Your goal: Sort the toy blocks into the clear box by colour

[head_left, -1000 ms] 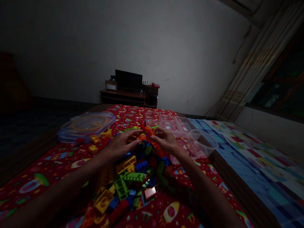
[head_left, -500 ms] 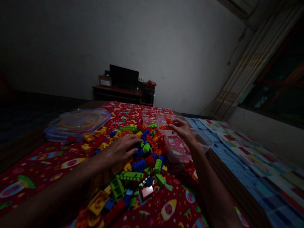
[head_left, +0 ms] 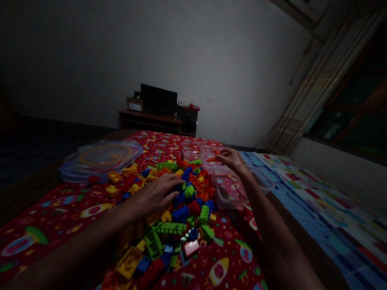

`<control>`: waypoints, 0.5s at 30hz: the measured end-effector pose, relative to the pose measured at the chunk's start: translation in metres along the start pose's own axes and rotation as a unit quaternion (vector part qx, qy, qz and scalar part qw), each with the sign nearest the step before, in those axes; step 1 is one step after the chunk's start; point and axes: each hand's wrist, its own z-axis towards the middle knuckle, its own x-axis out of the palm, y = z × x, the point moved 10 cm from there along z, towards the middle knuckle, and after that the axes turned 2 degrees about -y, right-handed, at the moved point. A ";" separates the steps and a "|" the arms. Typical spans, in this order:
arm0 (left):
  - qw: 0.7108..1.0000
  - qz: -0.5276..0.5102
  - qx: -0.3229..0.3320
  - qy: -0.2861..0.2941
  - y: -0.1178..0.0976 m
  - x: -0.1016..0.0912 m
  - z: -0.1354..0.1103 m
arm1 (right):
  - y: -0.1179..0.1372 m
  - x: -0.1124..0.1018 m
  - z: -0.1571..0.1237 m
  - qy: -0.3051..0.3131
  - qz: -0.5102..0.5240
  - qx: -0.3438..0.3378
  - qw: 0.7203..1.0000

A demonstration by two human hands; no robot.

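A heap of toy building bricks in green, blue, red, yellow and orange lies on the red patterned cloth. My left hand rests over the middle of the heap, its fingers stretched out and holding nothing I can see. Over a clear plastic box behind the heap, my right hand pinches an orange toy brick at its fingertips. Another orange piece shows just below, in that box. Nearer to me stands a second clear box, under my right wrist, with the cloth showing through it.
Clear lids are stacked at the left, with a yellow ring on them. Further clear boxes stand behind the heap and to the right. Beyond are a desk with a monitor and, at the right, a checkered bedspread.
The view has shifted slightly. My right hand has moved a little over the box, and less of the orange brick shows at its fingertips. My left hand stays on the heap.
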 end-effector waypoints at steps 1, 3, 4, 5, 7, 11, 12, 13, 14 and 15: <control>1.000 0.000 0.001 0.000 -0.001 0.000 0.000 | 0.010 0.010 0.010 0.017 -0.033 -0.009 0.999; 1.000 -0.001 0.001 0.000 -0.001 0.000 0.000 | 0.030 0.030 0.032 0.041 -0.117 -0.030 0.992; 1.000 -0.003 0.001 0.001 -0.001 0.001 -0.001 | 0.040 0.040 0.043 0.046 -0.172 -0.050 0.983; 1.000 -0.005 0.000 0.002 -0.001 0.002 -0.001 | 0.047 0.050 0.052 0.047 -0.225 -0.068 0.971; 1.000 -0.007 -0.001 -0.002 -0.001 0.002 -0.003 | 0.055 0.067 0.067 0.046 -0.299 -0.090 0.949; 1.000 -0.004 -0.006 -0.007 -0.003 -0.001 -0.005 | 0.051 0.097 0.077 0.057 -0.324 -0.097 0.939; 1.000 -0.004 -0.007 -0.003 -0.004 -0.002 -0.005 | 0.049 0.103 0.076 0.062 -0.325 -0.098 0.938; 1.000 -0.005 -0.007 0.001 -0.006 -0.002 -0.005 | 0.047 0.108 0.075 0.067 -0.326 -0.098 0.938; 1.000 -0.006 -0.007 0.004 -0.007 -0.003 -0.005 | 0.046 0.111 0.073 0.071 -0.326 -0.097 0.938; 1.000 -0.006 -0.007 0.005 -0.008 -0.004 -0.005 | 0.045 0.114 0.072 0.074 -0.326 -0.095 0.938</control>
